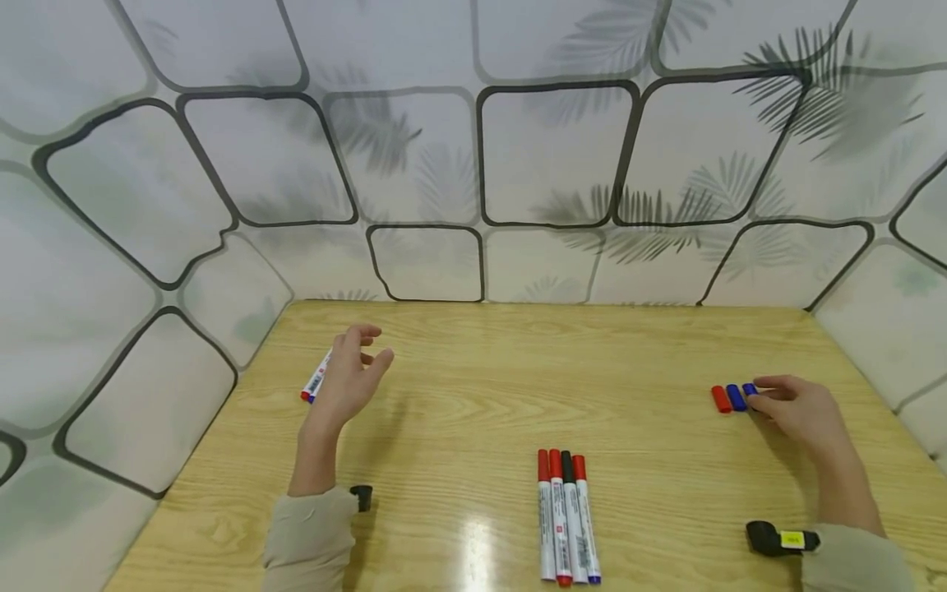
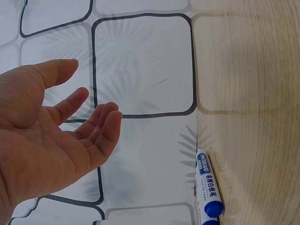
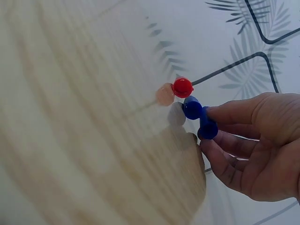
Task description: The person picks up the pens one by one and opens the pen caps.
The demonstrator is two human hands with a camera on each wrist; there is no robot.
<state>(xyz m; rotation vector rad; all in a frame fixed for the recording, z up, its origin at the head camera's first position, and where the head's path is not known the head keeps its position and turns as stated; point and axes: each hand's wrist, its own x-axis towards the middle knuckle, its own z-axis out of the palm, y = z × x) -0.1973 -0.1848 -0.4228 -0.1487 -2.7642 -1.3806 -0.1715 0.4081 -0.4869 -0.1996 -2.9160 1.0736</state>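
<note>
At the right of the table, my right hand (image 1: 802, 411) pinches a blue marker cap (image 3: 208, 125) between thumb and fingers. That cap stands at the end of a short row, beside another blue cap (image 1: 736, 398) and a red cap (image 1: 721, 400). Over the left side, my left hand (image 1: 349, 382) hovers with relaxed, slightly bent fingers and holds nothing. Behind it lie whiteboard markers (image 1: 318, 376), partly hidden by the hand; in the left wrist view a white marker (image 2: 207, 183) with a blue end shows.
Several white markers (image 1: 560, 526) with red and black caps lie side by side at the front middle of the wooden table (image 1: 459, 362). A patterned wall covering (image 1: 555, 156) rises at the back and both sides.
</note>
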